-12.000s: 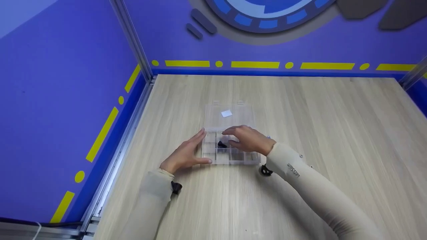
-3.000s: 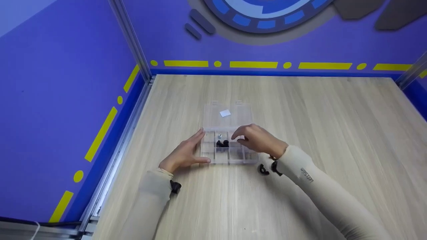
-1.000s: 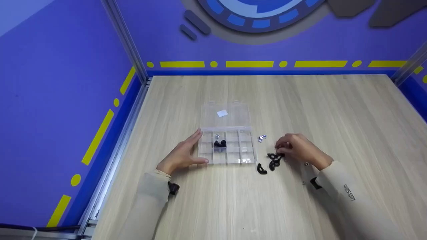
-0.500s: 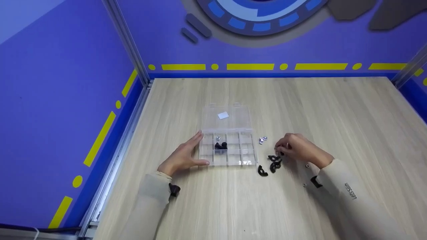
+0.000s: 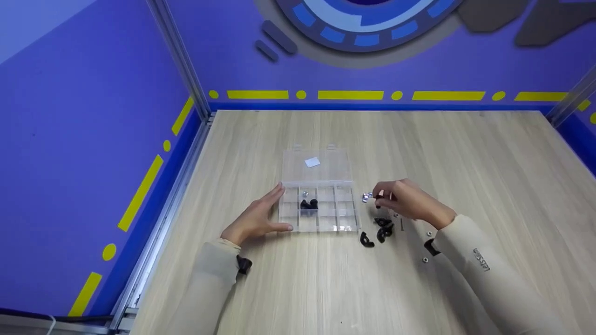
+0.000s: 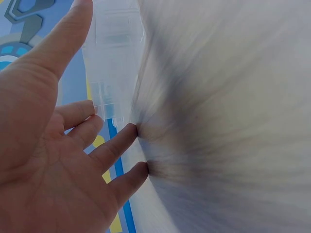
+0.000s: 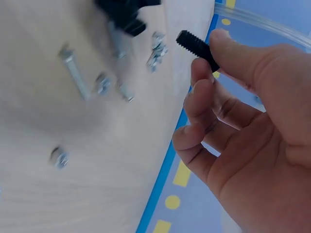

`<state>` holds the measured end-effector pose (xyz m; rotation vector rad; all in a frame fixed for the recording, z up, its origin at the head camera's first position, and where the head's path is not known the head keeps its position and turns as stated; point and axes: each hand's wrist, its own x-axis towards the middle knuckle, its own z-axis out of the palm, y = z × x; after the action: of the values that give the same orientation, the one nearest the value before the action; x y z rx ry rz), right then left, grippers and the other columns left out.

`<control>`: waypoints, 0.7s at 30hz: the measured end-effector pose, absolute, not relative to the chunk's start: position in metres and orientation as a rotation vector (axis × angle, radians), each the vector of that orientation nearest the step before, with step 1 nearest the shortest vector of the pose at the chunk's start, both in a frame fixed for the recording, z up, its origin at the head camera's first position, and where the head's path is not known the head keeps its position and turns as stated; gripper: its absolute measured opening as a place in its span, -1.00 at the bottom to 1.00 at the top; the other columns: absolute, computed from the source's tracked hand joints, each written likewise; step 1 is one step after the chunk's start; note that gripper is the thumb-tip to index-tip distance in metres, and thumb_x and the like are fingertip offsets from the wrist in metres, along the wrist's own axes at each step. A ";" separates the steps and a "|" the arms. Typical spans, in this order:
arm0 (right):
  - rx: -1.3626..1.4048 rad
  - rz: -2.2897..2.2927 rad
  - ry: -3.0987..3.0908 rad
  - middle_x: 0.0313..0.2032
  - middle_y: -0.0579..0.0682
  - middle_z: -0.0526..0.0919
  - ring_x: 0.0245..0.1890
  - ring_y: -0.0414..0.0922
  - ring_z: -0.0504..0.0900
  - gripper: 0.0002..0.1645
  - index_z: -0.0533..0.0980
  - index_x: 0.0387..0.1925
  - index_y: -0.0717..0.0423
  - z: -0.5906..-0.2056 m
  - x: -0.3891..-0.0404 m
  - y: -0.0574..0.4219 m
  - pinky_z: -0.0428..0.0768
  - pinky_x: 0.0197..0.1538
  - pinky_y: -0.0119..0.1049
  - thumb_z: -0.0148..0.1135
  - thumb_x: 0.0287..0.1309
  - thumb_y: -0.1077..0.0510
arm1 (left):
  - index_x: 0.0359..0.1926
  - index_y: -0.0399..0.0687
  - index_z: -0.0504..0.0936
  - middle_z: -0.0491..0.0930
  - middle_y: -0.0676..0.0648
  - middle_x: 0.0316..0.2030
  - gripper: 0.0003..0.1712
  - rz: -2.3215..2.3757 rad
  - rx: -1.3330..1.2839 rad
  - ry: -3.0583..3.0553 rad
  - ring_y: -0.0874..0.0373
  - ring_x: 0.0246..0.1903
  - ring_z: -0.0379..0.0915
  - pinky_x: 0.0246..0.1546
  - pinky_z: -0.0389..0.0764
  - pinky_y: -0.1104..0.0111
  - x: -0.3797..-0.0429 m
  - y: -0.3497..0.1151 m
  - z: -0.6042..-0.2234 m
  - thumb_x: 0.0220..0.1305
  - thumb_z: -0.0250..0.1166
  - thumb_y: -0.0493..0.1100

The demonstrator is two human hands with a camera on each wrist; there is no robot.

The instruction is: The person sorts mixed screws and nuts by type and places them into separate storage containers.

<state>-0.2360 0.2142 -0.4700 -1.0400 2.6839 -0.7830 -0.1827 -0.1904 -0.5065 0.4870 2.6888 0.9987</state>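
Note:
A clear plastic compartment box (image 5: 326,223) lies on the table with its lid (image 5: 330,167) folded back. One middle compartment holds black parts (image 5: 308,204), and a small silver part (image 5: 305,193) sits in the one behind it. My left hand (image 5: 255,215) rests against the box's left side, thumb and fingers spread; in the left wrist view, two fingertips (image 6: 130,130) touch the table. To the right of the box, my right hand (image 5: 405,200) pinches a black threaded screw (image 7: 198,48) between thumb and fingers, above the table.
Black curved pieces (image 5: 384,232) with holes lie right of the box, one (image 5: 367,239) near its front corner. Silver parts (image 5: 366,197) cluster beside the box. Nuts (image 5: 425,260) and a long silver screw (image 7: 75,75) lie near the right hand. Blue wall panels (image 5: 354,70) stand behind and at left.
My right hand went from over the box to the loose parts, picked up a black screw and has moved slightly back and left with it. The silver part appeared in the box earlier.

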 end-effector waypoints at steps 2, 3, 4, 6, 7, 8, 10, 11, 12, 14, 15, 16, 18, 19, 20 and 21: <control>-1.067 -0.765 2.693 -0.40 -0.03 0.72 -0.44 -0.18 0.64 -0.88 0.68 -0.12 0.18 -0.468 -0.237 0.208 0.61 -0.43 -0.35 0.35 0.32 0.27 | 0.63 -0.11 0.05 -0.10 -0.06 0.63 0.26 0.994 0.488 2.692 -0.03 0.58 -0.11 0.57 0.02 0.12 -0.183 -0.191 -0.506 0.11 0.59 0.13; -1.076 -0.760 2.696 -0.38 -0.05 0.72 -0.43 -0.20 0.63 -0.88 0.69 -0.13 0.16 -0.466 -0.237 0.205 0.61 -0.42 -0.34 0.36 0.32 0.28 | 0.63 -0.11 0.05 -0.10 -0.06 0.63 0.26 0.993 0.489 2.694 -0.03 0.58 -0.10 0.57 0.02 0.11 -0.183 -0.191 -0.506 0.11 0.59 0.14; -1.081 -0.759 2.694 -0.37 -0.06 0.72 -0.42 -0.21 0.63 -0.88 0.69 -0.13 0.16 -0.465 -0.237 0.202 0.61 -0.41 -0.34 0.36 0.31 0.28 | 0.63 -0.11 0.05 -0.09 -0.06 0.63 0.26 0.989 0.490 2.697 -0.03 0.58 -0.10 0.57 0.02 0.12 -0.183 -0.191 -0.506 0.11 0.59 0.14; -1.092 -0.761 2.680 -0.36 -0.06 0.72 -0.41 -0.22 0.63 -0.89 0.68 -0.14 0.15 -0.462 -0.238 0.195 0.62 -0.40 -0.34 0.36 0.32 0.27 | 0.63 -0.11 0.06 -0.09 -0.06 0.63 0.26 0.985 0.485 2.705 -0.04 0.57 -0.09 0.57 0.02 0.12 -0.182 -0.191 -0.506 0.10 0.59 0.14; -1.095 -0.764 2.670 -0.36 -0.05 0.73 -0.42 -0.22 0.63 -0.90 0.67 -0.14 0.15 -0.461 -0.239 0.192 0.62 -0.40 -0.33 0.36 0.32 0.26 | 0.63 -0.10 0.06 -0.08 -0.06 0.63 0.26 0.981 0.482 2.707 -0.04 0.57 -0.09 0.57 0.02 0.12 -0.182 -0.191 -0.506 0.09 0.59 0.15; -1.099 -0.769 2.658 -0.38 -0.03 0.73 -0.44 -0.22 0.63 -0.90 0.66 -0.15 0.15 -0.459 -0.239 0.188 0.61 -0.41 -0.33 0.36 0.32 0.26 | 0.63 -0.10 0.06 -0.08 -0.06 0.63 0.26 0.981 0.480 2.708 -0.04 0.58 -0.09 0.57 0.02 0.12 -0.182 -0.191 -0.506 0.09 0.59 0.15; -1.114 -0.770 2.643 -0.42 0.00 0.73 -0.49 -0.24 0.60 -0.91 0.65 -0.15 0.14 -0.457 -0.239 0.180 0.59 -0.42 -0.33 0.37 0.32 0.24 | 0.63 -0.10 0.06 -0.08 -0.06 0.63 0.26 0.984 0.475 2.709 -0.04 0.58 -0.09 0.57 0.02 0.12 -0.182 -0.191 -0.506 0.09 0.59 0.15; -1.124 -0.771 2.636 -0.44 0.02 0.73 -0.52 -0.25 0.57 -0.90 0.65 -0.15 0.13 -0.455 -0.239 0.176 0.57 -0.42 -0.32 0.37 0.33 0.24 | 0.63 -0.10 0.07 -0.07 -0.06 0.63 0.26 0.988 0.473 2.707 -0.04 0.57 -0.09 0.57 0.02 0.11 -0.182 -0.191 -0.505 0.09 0.59 0.15; -1.134 -0.770 2.631 -0.46 0.01 0.72 -0.55 -0.26 0.55 -0.91 0.64 -0.15 0.12 -0.454 -0.239 0.172 0.56 -0.43 -0.32 0.37 0.33 0.24 | 0.63 -0.10 0.07 -0.07 -0.06 0.63 0.25 0.990 0.473 2.707 -0.05 0.57 -0.09 0.57 0.02 0.10 -0.182 -0.191 -0.505 0.09 0.59 0.15; -1.152 -0.773 2.619 -0.50 0.02 0.71 -0.60 -0.28 0.50 -0.91 0.64 -0.15 0.09 -0.453 -0.239 0.164 0.53 -0.45 -0.32 0.36 0.34 0.24 | 0.63 -0.10 0.07 -0.08 -0.06 0.63 0.26 0.989 0.473 2.703 -0.05 0.58 -0.09 0.57 0.03 0.09 -0.181 -0.191 -0.505 0.09 0.59 0.15; -1.157 -0.775 2.611 -0.51 0.03 0.70 -0.61 -0.28 0.49 -0.91 0.64 -0.14 0.08 -0.452 -0.239 0.161 0.53 -0.45 -0.32 0.35 0.34 0.25 | 0.63 -0.10 0.07 -0.08 -0.06 0.63 0.26 0.990 0.474 2.701 -0.05 0.58 -0.09 0.57 0.03 0.09 -0.181 -0.191 -0.506 0.09 0.59 0.15; -1.159 -0.778 2.603 -0.51 0.03 0.70 -0.61 -0.29 0.48 -0.90 0.63 -0.14 0.06 -0.451 -0.239 0.157 0.53 -0.45 -0.33 0.35 0.34 0.25 | 0.63 -0.11 0.07 -0.07 -0.06 0.63 0.26 0.992 0.477 2.700 -0.05 0.58 -0.10 0.57 0.03 0.08 -0.181 -0.191 -0.506 0.09 0.59 0.15; -1.176 -0.778 2.594 -0.51 0.02 0.69 -0.61 -0.29 0.48 -0.87 0.63 -0.13 0.03 -0.450 -0.238 0.150 0.53 -0.45 -0.33 0.35 0.34 0.26 | 0.63 -0.10 0.06 -0.08 -0.05 0.63 0.26 0.988 0.478 2.697 -0.04 0.58 -0.10 0.57 0.02 0.09 -0.181 -0.191 -0.505 0.09 0.60 0.15; -1.189 -0.777 2.592 -0.50 0.00 0.69 -0.60 -0.28 0.48 -0.87 0.64 -0.12 0.03 -0.450 -0.238 0.146 0.53 -0.44 -0.33 0.35 0.34 0.26 | 0.63 -0.10 0.06 -0.09 -0.05 0.63 0.26 0.986 0.479 2.696 -0.04 0.58 -0.11 0.57 0.02 0.09 -0.181 -0.191 -0.505 0.09 0.60 0.14; -1.200 -0.777 2.589 -0.50 -0.01 0.69 -0.59 -0.28 0.48 -0.86 0.65 -0.11 0.02 -0.449 -0.239 0.143 0.53 -0.43 -0.32 0.35 0.34 0.26 | 0.63 -0.10 0.06 -0.08 -0.05 0.63 0.26 0.986 0.481 2.698 -0.04 0.58 -0.11 0.57 0.02 0.10 -0.181 -0.191 -0.506 0.09 0.60 0.14; -1.215 -0.779 2.585 -0.49 -0.03 0.68 -0.58 -0.27 0.49 -0.86 0.65 -0.11 0.04 -0.449 -0.239 0.140 0.54 -0.42 -0.32 0.35 0.33 0.26 | 0.63 -0.11 0.06 -0.08 -0.05 0.63 0.26 0.985 0.482 2.699 -0.04 0.58 -0.11 0.57 0.01 0.10 -0.181 -0.191 -0.506 0.09 0.60 0.13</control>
<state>-0.2389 0.1402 -0.4494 -1.2154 2.5846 -0.7791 -0.1812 -0.1907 -0.5058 0.4820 2.6988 0.9847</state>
